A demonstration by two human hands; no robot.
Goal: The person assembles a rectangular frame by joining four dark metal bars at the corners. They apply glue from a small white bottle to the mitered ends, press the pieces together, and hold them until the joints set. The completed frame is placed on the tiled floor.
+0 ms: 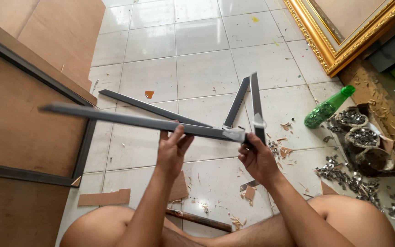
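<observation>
Above a white tiled floor I hold up dark grey frame strips. My left hand (172, 148) grips the long grey strip (129, 120), which runs out to the left. My right hand (257, 158) pinches the corner where that strip meets a shorter upright strip (256, 107); pale tape wraps this joint. Two more grey strips (236, 103) lie below on the tiles, forming a V. My bare knees frame the bottom of the view.
A brown board with a dark frame (24, 119) lies at left. A gold ornate picture frame (330, 41) leans at top right. A green plastic bottle (328, 109), bags of metal clips (360, 137), a wooden-handled tool (197, 219) and cardboard scraps (104, 198) litter the floor.
</observation>
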